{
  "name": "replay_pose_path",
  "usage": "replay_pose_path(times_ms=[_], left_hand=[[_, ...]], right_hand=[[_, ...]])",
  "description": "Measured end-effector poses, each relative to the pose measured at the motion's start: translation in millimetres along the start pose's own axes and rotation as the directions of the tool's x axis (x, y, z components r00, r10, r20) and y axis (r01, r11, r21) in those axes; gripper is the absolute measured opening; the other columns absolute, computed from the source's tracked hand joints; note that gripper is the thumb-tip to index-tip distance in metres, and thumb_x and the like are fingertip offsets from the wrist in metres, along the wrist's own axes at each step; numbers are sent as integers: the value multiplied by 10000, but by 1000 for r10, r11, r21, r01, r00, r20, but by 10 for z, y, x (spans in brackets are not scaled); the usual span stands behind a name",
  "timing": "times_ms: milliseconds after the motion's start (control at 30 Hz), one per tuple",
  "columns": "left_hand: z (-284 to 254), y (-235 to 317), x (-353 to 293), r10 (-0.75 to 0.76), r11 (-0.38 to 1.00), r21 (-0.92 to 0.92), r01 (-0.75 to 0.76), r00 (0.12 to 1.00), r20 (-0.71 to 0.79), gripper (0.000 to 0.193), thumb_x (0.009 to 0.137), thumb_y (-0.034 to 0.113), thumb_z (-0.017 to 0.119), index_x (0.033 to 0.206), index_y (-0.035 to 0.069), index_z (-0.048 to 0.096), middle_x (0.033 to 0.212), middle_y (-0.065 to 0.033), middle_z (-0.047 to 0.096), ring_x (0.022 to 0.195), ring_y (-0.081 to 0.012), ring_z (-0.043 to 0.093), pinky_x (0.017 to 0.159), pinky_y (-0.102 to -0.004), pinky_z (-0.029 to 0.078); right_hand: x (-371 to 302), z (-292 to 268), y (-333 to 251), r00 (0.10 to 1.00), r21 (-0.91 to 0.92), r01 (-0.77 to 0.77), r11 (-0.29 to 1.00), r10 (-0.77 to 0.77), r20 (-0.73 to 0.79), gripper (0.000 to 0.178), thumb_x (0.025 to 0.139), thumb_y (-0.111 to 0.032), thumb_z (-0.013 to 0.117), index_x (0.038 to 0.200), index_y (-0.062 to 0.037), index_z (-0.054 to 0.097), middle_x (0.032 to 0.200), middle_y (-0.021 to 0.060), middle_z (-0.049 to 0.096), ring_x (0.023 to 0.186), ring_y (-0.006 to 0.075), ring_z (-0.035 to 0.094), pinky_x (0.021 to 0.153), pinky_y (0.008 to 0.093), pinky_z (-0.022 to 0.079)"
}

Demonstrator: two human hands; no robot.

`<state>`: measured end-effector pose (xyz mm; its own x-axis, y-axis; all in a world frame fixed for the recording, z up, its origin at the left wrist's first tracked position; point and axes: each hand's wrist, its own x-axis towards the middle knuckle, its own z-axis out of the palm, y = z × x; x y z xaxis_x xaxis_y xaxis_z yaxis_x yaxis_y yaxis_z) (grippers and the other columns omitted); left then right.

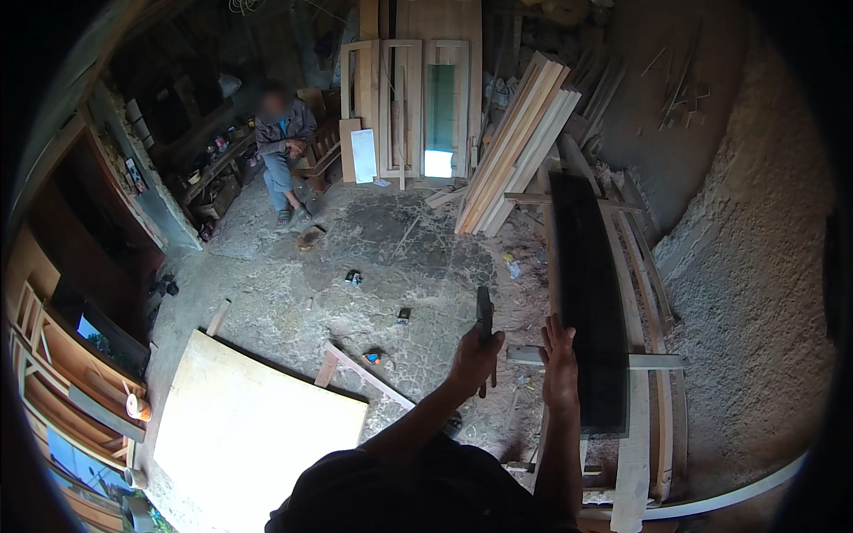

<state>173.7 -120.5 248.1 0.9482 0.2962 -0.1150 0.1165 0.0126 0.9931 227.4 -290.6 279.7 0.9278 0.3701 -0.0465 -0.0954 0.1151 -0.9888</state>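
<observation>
My left hand (475, 362) is closed round a dark pair of pliers (483, 309). The head points away from me, and two handles stick out below my fist. To the right, my right hand (560, 366) is raised with its fingers stretched out and holds nothing. It is at the left edge of a long dark glass panel (593, 293); I cannot tell whether it touches it. The panel lies lengthwise over wooden crosspieces, with a pale crosspiece (657, 361) showing beside it.
A large pale board (258, 409) lies low at left. Lumber planks (515, 142) lean at the back, beside wooden frames (404, 107). A person (284, 147) sits at back left. Small items, including a dark box (404, 315), lie on the rough floor. A rough wall (746, 266) stands right.
</observation>
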Motion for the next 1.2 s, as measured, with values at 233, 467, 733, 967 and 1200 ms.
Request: replay_pose_path(times_ms=[233,467,733,967,1200], left_hand=[[-108,-107,302,211,948,-223,-228,973,-99,593,961,116,545,1498,27,309,1053,-40,536,871,-100,478,736,-272,400],[-1030,-202,488,192,937,-252,-243,959,-210,556,959,64,539,1476,-13,348,1479,-32,441,1170,-89,457,1004,-278,330],[-1240,-264,414,173,954,-191,-231,944,-281,498,951,117,593,1428,61,462,807,101,428,716,-25,367,624,-221,333],[-1024,-169,360,80,973,-192,-124,972,-221,533,967,106,561,1453,-21,381,1514,-86,402,1353,-114,356,1098,-294,262],[-950,-288,451,155,971,-119,-205,928,-339,177,918,186,649,972,37,569,835,48,486,773,-60,426,672,-283,358]], right_hand=[[373,-261,194,1000,-63,-15,998,16,8,1026,874,-808,197,1538,-27,147,1603,186,148,1485,331,129,1188,488,66],[451,-1052,-9,992,-150,-14,989,-4,-124,1050,859,-825,164,1538,-24,130,1609,183,117,1497,315,63,1191,487,37],[586,-1042,-122,995,-165,40,986,-55,-88,997,893,-787,161,1539,-28,119,1612,175,110,1500,298,56,1193,474,19],[669,-916,-115,998,-145,32,989,-39,-48,989,895,-782,154,1540,-33,118,1615,159,103,1501,287,55,1199,458,14],[690,-874,-90,999,-157,8,988,-15,-40,974,902,-771,156,1540,-35,126,1613,161,111,1500,290,62,1202,462,23]])
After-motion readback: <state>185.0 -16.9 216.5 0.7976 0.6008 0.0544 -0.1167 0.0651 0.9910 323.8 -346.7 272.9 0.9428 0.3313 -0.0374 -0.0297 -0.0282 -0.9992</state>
